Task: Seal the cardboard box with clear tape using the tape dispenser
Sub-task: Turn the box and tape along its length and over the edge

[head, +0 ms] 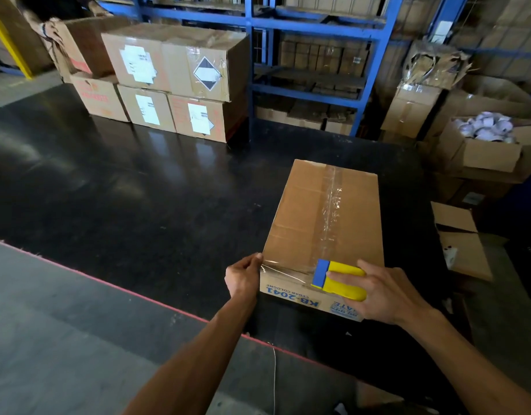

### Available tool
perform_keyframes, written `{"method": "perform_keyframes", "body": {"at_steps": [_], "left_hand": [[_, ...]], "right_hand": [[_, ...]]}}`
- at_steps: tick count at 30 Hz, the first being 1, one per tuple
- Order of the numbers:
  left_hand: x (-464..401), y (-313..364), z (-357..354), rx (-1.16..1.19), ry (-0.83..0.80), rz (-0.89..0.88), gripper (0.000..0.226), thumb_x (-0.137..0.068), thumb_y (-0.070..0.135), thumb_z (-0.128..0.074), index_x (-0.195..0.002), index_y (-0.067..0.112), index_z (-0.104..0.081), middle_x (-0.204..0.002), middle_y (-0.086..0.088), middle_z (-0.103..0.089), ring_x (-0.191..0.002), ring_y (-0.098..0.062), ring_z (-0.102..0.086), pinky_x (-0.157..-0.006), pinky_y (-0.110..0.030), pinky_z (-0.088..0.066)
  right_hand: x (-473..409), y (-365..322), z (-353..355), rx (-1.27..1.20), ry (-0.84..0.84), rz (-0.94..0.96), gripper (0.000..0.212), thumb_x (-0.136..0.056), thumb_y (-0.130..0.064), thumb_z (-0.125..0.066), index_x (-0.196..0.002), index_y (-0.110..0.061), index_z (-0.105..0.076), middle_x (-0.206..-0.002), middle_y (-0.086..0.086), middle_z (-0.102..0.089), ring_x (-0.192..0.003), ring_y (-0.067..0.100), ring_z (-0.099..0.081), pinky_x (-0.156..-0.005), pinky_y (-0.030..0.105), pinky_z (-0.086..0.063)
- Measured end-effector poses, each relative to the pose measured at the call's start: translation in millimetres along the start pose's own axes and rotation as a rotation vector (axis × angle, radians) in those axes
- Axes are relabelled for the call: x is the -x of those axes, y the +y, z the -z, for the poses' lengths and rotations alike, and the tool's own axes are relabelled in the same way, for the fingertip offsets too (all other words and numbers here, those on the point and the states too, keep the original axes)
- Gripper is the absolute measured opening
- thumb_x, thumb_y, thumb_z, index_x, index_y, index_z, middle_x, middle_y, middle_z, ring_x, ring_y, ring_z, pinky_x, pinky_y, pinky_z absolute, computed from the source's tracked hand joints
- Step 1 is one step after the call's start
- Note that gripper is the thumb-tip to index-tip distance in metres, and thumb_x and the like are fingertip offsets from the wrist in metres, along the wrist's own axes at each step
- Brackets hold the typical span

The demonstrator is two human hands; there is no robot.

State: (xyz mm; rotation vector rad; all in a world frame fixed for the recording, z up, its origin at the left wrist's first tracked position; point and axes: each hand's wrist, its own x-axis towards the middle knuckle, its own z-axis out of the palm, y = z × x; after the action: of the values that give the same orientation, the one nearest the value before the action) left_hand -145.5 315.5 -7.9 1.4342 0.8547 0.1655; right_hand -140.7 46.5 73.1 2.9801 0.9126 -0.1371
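Observation:
A closed cardboard box [300, 211] lies on the black table [138, 190], with a strip of clear tape running along its top seam. My right hand [384, 295] grips the yellow and blue tape dispenser [339, 278] at the box's near edge. A stretch of clear tape [283, 269] runs from the dispenser leftward along that near edge. My left hand [243, 277] pinches the tape's free end against the box's near left corner. The front face shows blue print reading KB-2041.
Stacked labelled cartons [174, 82] stand at the table's far side. Blue shelving [312, 64] rises behind. Open boxes [483, 145], one with white items, crowd the right. A flat carton [459, 241] lies right of the table. The table's red front edge [138, 296] runs diagonally.

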Motion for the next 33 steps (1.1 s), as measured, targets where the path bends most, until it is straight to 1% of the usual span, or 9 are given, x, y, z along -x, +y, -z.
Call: {"method": "perform_keyframes", "body": {"at_steps": [6, 10, 13, 15, 17, 21, 25, 29, 33], "left_hand": [[-8.3, -8.5, 1.9, 0.028, -0.028, 0.005, 0.003, -0.086, 0.022, -0.077, -0.088, 0.02, -0.079, -0.081, 0.004, -0.076, -0.074, -0.004, -0.069, -0.062, -0.014, -0.048], [-23.6, -1.1, 10.9, 0.109, -0.167, 0.09, 0.003, -0.084, 0.012, -0.079, -0.087, 0.011, -0.078, -0.088, -0.011, -0.078, -0.079, -0.019, -0.074, -0.07, -0.026, -0.059], [-39.1, 1.8, 22.1, 0.145, -0.094, 0.173, 0.013, -0.095, 0.014, -0.066, -0.093, 0.003, -0.073, -0.086, -0.015, -0.077, -0.079, -0.025, -0.075, -0.07, -0.033, -0.061], [-50.1, -1.4, 26.1, -0.227, 0.031, -0.105, 0.022, -0.1, 0.024, -0.057, -0.094, 0.008, -0.073, -0.093, -0.013, -0.076, -0.092, -0.03, -0.073, -0.081, -0.038, -0.058], [-55.4, -3.3, 20.8, -0.579, 0.063, -0.678, 0.029, -0.101, 0.027, -0.054, -0.116, 0.008, -0.07, -0.118, -0.015, -0.071, -0.114, -0.032, -0.065, -0.099, -0.043, -0.049], [-69.4, 10.7, -11.4, -1.087, -0.4, -1.748, 0.057, -0.103, 0.037, -0.047, -0.152, 0.007, -0.037, -0.159, -0.013, -0.035, -0.149, -0.027, -0.029, -0.123, -0.049, -0.018], [-90.4, 0.9, -26.9, -1.345, -0.717, -1.824, 0.064, -0.105, 0.045, -0.037, -0.157, 0.011, -0.024, -0.164, -0.008, -0.022, -0.152, -0.023, -0.019, -0.125, -0.043, -0.012], [-99.6, -6.4, -27.2, -1.237, -0.76, -1.79, 0.064, -0.102, 0.045, -0.043, -0.153, 0.006, -0.035, -0.16, -0.012, -0.031, -0.149, -0.022, -0.028, -0.121, -0.042, -0.027], [-101.2, -7.0, -26.9, -1.175, -0.765, -1.762, 0.064, -0.102, 0.048, -0.042, -0.151, 0.006, -0.038, -0.159, -0.012, -0.034, -0.148, -0.022, -0.031, -0.121, -0.041, -0.028]], "right_hand": [[-1.7, -1.8, -7.7, 0.1, -0.075, -0.07, 0.06, -0.072, -0.061, -0.058, -0.13, -0.06, -0.049, -0.095, 0.001, -0.058, -0.071, 0.023, -0.064, -0.056, 0.033, -0.05], [-7.0, -3.4, -3.7, 0.113, -0.085, -0.051, 0.059, -0.083, -0.062, -0.051, -0.138, -0.065, -0.03, -0.121, 0.0, -0.052, -0.102, 0.022, -0.062, -0.078, 0.032, -0.048], [-8.4, -3.4, 1.5, 0.1, -0.081, -0.077, 0.059, -0.084, -0.061, -0.053, -0.139, -0.064, -0.031, -0.117, -0.003, -0.05, -0.103, 0.02, -0.06, -0.077, 0.03, -0.045], [-8.3, -4.3, 1.0, 0.095, -0.094, -0.075, 0.059, -0.085, -0.062, -0.053, -0.14, -0.063, -0.03, -0.112, -0.005, -0.047, -0.1, 0.018, -0.058, -0.072, 0.028, -0.04], [-8.8, -5.1, -0.1, 0.086, -0.094, -0.082, 0.06, -0.085, -0.062, -0.053, -0.14, -0.062, -0.03, -0.115, -0.004, -0.049, -0.102, 0.018, -0.058, -0.075, 0.029, -0.042], [-10.3, -3.8, 1.2, 0.048, -0.082, -0.08, 0.059, -0.084, -0.06, -0.055, -0.138, -0.063, -0.033, -0.117, -0.003, -0.051, -0.105, 0.02, -0.059, -0.081, 0.03, -0.045], [-9.8, -5.5, 1.6, 0.054, -0.033, -0.041, 0.058, -0.083, -0.059, -0.057, -0.137, -0.063, -0.036, -0.109, -0.004, -0.052, -0.097, 0.02, -0.061, -0.072, 0.029, -0.043], [-9.1, -10.0, -1.2, 0.112, -0.046, -0.03, 0.064, -0.054, -0.052, -0.084, -0.115, -0.052, -0.066, -0.08, -0.001, -0.058, -0.057, 0.024, -0.063, -0.046, 0.028, -0.044], [-7.0, -2.0, -3.7, 0.099, -0.003, 0.02, 0.063, -0.054, -0.054, -0.083, -0.116, -0.049, -0.068, -0.077, 0.0, -0.057, -0.053, 0.024, -0.06, -0.044, 0.027, -0.044]]}}
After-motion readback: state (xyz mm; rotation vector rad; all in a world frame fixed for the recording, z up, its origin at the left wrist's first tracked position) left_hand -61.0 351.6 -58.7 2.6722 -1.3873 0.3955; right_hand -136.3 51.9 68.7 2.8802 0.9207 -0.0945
